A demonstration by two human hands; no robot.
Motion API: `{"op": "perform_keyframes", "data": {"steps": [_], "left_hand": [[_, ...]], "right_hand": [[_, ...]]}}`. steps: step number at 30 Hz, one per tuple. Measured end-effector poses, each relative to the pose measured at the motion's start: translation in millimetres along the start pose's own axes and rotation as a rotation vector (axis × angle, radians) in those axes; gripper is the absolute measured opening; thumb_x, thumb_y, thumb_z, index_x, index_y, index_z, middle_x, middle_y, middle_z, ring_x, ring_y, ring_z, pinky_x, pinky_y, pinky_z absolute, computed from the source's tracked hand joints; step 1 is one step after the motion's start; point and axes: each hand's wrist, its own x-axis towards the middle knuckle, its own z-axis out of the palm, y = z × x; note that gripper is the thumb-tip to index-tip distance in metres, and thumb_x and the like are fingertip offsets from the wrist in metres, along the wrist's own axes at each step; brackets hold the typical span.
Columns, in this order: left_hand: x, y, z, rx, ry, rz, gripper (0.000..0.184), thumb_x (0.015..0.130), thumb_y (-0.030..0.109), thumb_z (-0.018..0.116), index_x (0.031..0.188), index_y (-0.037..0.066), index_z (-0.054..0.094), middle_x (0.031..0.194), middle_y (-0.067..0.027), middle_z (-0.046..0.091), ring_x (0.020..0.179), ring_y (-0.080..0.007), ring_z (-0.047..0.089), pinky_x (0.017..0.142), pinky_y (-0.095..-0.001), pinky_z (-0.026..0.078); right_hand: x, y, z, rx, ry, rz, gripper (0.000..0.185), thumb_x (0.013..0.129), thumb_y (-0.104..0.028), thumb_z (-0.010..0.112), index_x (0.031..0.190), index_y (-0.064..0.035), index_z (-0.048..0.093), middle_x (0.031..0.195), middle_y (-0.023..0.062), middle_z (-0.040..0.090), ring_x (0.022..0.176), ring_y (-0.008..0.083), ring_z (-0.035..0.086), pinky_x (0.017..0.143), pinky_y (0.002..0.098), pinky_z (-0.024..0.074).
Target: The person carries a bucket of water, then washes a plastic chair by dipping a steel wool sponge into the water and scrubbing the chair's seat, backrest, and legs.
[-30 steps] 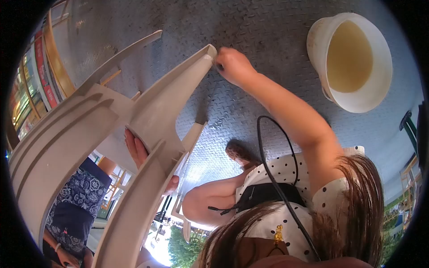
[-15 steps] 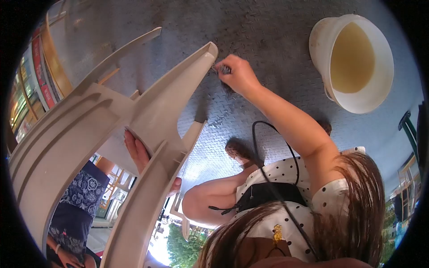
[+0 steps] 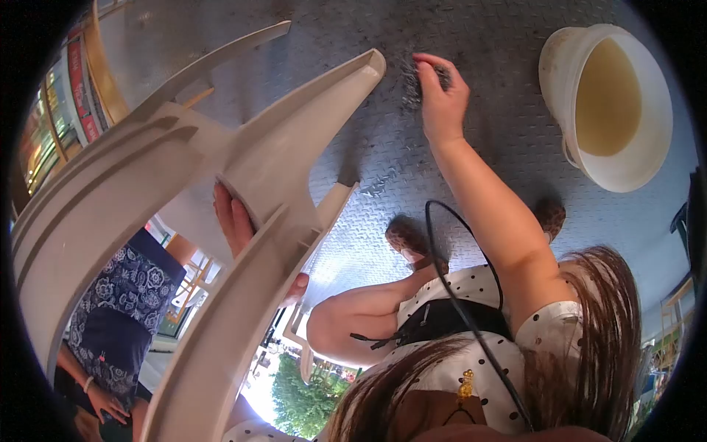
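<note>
A beige plastic chair (image 3: 291,140), tipped over, takes up the left side of the view. My left hand (image 3: 236,221) is wrapped around one of its bars; the fingers show through an opening and the thumb on the other side. To the right of the tip of a chair leg, apart from it, my right hand (image 3: 446,103) is closed on a grey, wiry scouring pad (image 3: 411,85). Motion blurs the pad's edges.
A white bucket (image 3: 655,140) of cloudy yellowish liquid stands at the upper right on the metal tread-plate floor (image 3: 501,66). Another person (image 3: 121,317) in a patterned dark top is at lower left. A black cable (image 3: 471,317) hangs across my body.
My right hand has moved with the scouring pad up and right, away from the chair leg's tip. My left hand keeps its grip; the chair and bucket sit slightly further right in view.
</note>
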Motion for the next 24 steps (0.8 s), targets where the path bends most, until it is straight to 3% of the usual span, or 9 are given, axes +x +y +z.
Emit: {"op": "perform_keyframes", "data": {"steps": [4, 6, 8, 10, 14, 17, 19, 21, 24], "left_hand": [[13, 25, -10, -0.162, -0.034, -0.164, 0.102, 0.083, 0.073, 0.036, 0.146, -0.005, 0.017, 0.147, -0.037, 0.013, 0.135, -0.0532, 0.017, 0.105, -0.0624, 0.018], [11, 24, -7, -0.175, -0.011, -0.159, 0.101, 0.083, 0.074, 0.036, 0.147, -0.002, 0.016, 0.147, -0.0368, 0.012, 0.136, -0.0527, 0.016, 0.106, -0.0622, 0.018], [12, 19, -4, -0.181, -0.031, -0.17, 0.101, 0.083, 0.075, 0.036, 0.148, 0.0, 0.015, 0.147, -0.0366, 0.01, 0.136, -0.0523, 0.014, 0.106, -0.0619, 0.017], [10, 25, -16, -0.207, -0.133, -0.23, 0.102, 0.082, 0.075, 0.035, 0.149, 0.002, 0.013, 0.148, -0.0365, 0.009, 0.137, -0.052, 0.013, 0.107, -0.0617, 0.017], [18, 27, -18, -0.152, -0.128, -0.179, 0.106, 0.081, 0.076, 0.038, 0.148, -0.001, 0.01, 0.148, -0.0361, 0.006, 0.138, -0.0517, 0.01, 0.108, -0.0618, 0.014], [23, 34, -16, -0.248, -0.102, -0.258, 0.108, 0.08, 0.076, 0.039, 0.147, -0.003, 0.01, 0.148, -0.0361, 0.007, 0.138, -0.0513, 0.01, 0.108, -0.0609, 0.015], [21, 26, -4, -0.286, -0.002, -0.177, 0.109, 0.08, 0.077, 0.039, 0.147, -0.005, 0.011, 0.148, -0.0366, 0.008, 0.138, -0.0512, 0.011, 0.108, -0.0606, 0.015], [8, 19, -1, -0.23, 0.009, -0.13, 0.11, 0.08, 0.077, 0.038, 0.146, -0.007, 0.012, 0.147, -0.0374, 0.009, 0.137, -0.051, 0.012, 0.108, -0.0603, 0.016], [-5, 3, -8, -0.128, -0.025, -0.069, 0.107, 0.082, 0.074, 0.037, 0.144, -0.01, 0.015, 0.145, -0.0403, 0.012, 0.135, -0.0533, 0.016, 0.106, -0.0622, 0.016]], "right_hand": [[-26, 1, 54, -0.27, -0.103, -0.218, 0.02, 0.077, -0.023, 0.071, 0.087, -0.0065, 0.066, 0.095, 0.0092, 0.057, 0.1, 0.027, 0.052, 0.085, 0.0378, 0.0428], [-50, -33, 61, -0.226, -0.18, -0.212, 0.015, 0.08, -0.021, 0.069, 0.088, -0.008, 0.065, 0.09, 0.0078, 0.056, 0.091, 0.0272, 0.053, 0.087, 0.0359, 0.0397], [-79, -86, 55, 0.051, -0.464, -0.55, 0.014, 0.076, -0.017, 0.071, 0.079, -0.0088, 0.06, 0.086, 0.0078, 0.055, 0.089, 0.028, 0.052, 0.083, 0.0368, 0.0401], [-97, -108, 59, 0.087, -0.415, -0.46, 0.013, 0.074, -0.012, 0.071, 0.079, -0.0079, 0.059, 0.084, 0.0089, 0.054, 0.087, 0.0289, 0.053, 0.079, 0.0375, 0.042], [-30, -10, 57, -0.274, -0.153, -0.277, 0.012, 0.072, -0.009, 0.069, 0.08, -0.0078, 0.059, 0.085, 0.0114, 0.055, 0.087, 0.0313, 0.055, 0.079, 0.0385, 0.0437], [-34, -35, 54, -0.216, -0.299, -0.261, 0.015, 0.07, -0.006, 0.07, 0.079, -0.0078, 0.059, 0.085, 0.0117, 0.056, 0.087, 0.0313, 0.056, 0.077, 0.0382, 0.045], [-62, -90, 59, -0.072, -0.502, -0.507, 0.024, 0.062, 0.0, 0.074, 0.079, -0.0087, 0.059, 0.083, 0.0085, 0.056, 0.085, 0.0262, 0.056, 0.075, 0.0361, 0.0454], [-71, -121, 60, 0.024, -0.512, -0.487, 0.023, 0.064, -0.001, 0.075, 0.078, -0.0078, 0.058, 0.082, 0.0099, 0.056, 0.083, 0.0277, 0.056, 0.073, 0.0361, 0.0457], [-16, -49, 47, -0.145, -0.497, -0.079, 0.018, 0.074, -0.007, 0.072, 0.082, -0.004, 0.057, 0.083, 0.0139, 0.055, 0.082, 0.0316, 0.056, 0.072, 0.037, 0.0457]]}}
